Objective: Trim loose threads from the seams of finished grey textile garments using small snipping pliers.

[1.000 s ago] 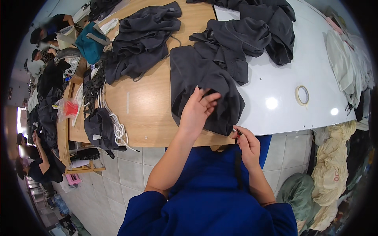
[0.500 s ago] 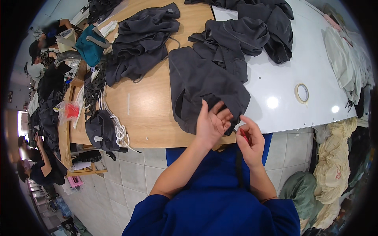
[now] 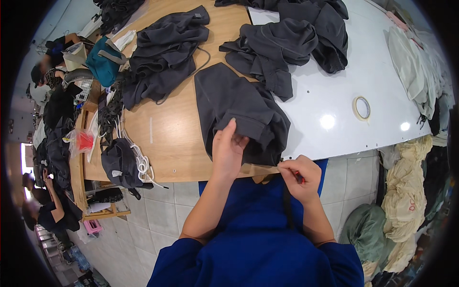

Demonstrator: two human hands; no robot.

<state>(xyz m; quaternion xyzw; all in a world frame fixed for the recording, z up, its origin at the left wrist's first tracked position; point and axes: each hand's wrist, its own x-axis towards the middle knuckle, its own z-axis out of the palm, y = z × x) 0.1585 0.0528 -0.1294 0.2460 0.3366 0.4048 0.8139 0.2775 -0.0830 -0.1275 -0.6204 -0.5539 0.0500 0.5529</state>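
A dark grey garment (image 3: pixel 241 98) lies bunched across the table's near edge, in front of me. My left hand (image 3: pixel 228 150) is closed on its folded hem, thumb on top and the fingers partly hidden by cloth. To its right, my right hand (image 3: pixel 302 178) is curled around a small red tool (image 3: pixel 300 177), most of which the fingers hide. The thumb and forefinger of that hand are pinched together at the garment's lower right corner. Whether they grip cloth or a thread there is too small to tell.
More dark grey garments (image 3: pixel 167 50) lie at the far left and far middle (image 3: pixel 282 43). A tape roll (image 3: pixel 362 108) rests on the white tabletop (image 3: pixel 330 103). White cords (image 3: pixel 142 162) hang by a dark bundle on the left. Cream cloth (image 3: pixel 406 191) is heaped at right. Other people work far left.
My left hand has gone from spread fingers to a grip on the hem, moving left. The right hand has lowered and its fingertips have come together. The garment's near opening has been folded over.
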